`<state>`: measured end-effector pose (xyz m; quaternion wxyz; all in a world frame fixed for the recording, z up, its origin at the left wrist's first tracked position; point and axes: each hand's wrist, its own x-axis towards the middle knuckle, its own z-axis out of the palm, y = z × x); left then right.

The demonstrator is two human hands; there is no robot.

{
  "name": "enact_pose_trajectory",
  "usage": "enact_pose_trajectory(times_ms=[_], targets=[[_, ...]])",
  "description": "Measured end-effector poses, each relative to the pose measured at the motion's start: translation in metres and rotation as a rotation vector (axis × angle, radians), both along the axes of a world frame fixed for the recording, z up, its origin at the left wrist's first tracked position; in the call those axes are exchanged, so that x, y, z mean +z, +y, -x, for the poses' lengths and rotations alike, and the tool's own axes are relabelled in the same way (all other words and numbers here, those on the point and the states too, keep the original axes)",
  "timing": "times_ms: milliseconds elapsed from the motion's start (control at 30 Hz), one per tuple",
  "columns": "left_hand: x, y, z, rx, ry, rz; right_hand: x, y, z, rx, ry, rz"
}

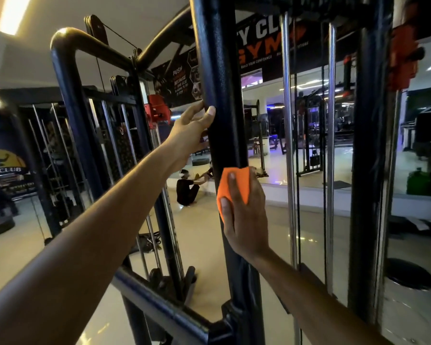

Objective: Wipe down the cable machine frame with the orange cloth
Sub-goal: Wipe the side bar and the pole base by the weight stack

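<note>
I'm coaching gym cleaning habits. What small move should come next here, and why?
Probably slide the orange cloth down the black upright post: the right hand presses it there, while the left hand grips the post above.

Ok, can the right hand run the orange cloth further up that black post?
Only partway, probably: the right hand presses the orange cloth on the black post, but the left hand grips it just above.

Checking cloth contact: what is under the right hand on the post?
Under the right hand lies the orange cloth, wrapped against the black upright post. The post surface beneath the cloth is covered.
</note>
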<state>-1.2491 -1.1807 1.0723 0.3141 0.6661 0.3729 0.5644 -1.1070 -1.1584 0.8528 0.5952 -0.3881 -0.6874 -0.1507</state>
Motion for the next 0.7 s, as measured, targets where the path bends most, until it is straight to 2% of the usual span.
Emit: enact_pose_trajectory(times_ms=[67, 233, 300, 367, 500, 567, 633, 700], targets=[[-0.009, -0.002, -0.001, -0.002, 0.004, 0.013, -0.006, 0.0, -0.001, 0.009, 0.007, 0.019], [-0.013, -0.004, -0.005, 0.025, -0.02, 0.01, 0.09, 0.003, 0.001, 0.034, 0.082, -0.043], [-0.02, -0.005, -0.008, 0.022, -0.046, 0.014, 0.1, 0.004, 0.002, 0.014, 0.09, -0.062], [-0.031, -0.007, -0.008, 0.035, -0.041, 0.023, 0.072, 0.003, 0.004, 0.005, 0.082, -0.049], [-0.059, -0.009, -0.004, 0.008, -0.034, 0.065, -0.053, -0.007, -0.001, 0.021, -0.004, 0.025], [-0.069, -0.015, -0.005, 0.009, -0.028, 0.067, -0.092, -0.012, -0.003, 0.036, -0.003, 0.08], [-0.075, -0.018, -0.005, 0.012, -0.035, 0.071, -0.083, -0.01, -0.001, 0.024, 0.019, 0.093], [-0.074, -0.021, -0.004, 0.015, -0.029, 0.076, -0.043, -0.007, 0.005, 0.02, 0.068, 0.071]])
